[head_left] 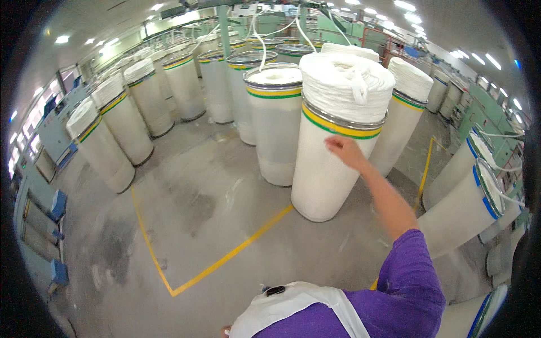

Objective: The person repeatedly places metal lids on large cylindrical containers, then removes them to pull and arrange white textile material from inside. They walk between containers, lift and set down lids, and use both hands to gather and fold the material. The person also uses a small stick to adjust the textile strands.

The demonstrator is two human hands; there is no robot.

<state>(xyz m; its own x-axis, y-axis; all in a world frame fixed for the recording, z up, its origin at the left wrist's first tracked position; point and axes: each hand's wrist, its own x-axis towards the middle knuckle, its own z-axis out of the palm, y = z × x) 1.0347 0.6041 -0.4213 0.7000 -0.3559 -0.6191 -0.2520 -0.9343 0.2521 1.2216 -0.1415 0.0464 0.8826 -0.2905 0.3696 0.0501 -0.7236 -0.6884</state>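
My right hand [345, 151] reaches forward in front of a tall off-white can [329, 174] with yellow and green bands below its metal rim. Its fingers are curled in, and nothing shows in them; whether they touch the can's wall I cannot tell. Thick white sliver [344, 84] is coiled high above that can's rim, with a loose end lying on top. Only a sliver of my left hand [226, 331] shows at the lower edge, beside my white apron, its fingers hidden.
Left of the nearest can stands another banded can [275, 129], with a white strand rising from it. More filled cans [104, 149] form a row at the left. Blue-rimmed cans [459, 217] stand at the right. Yellow lines [231, 256] mark the grey floor.
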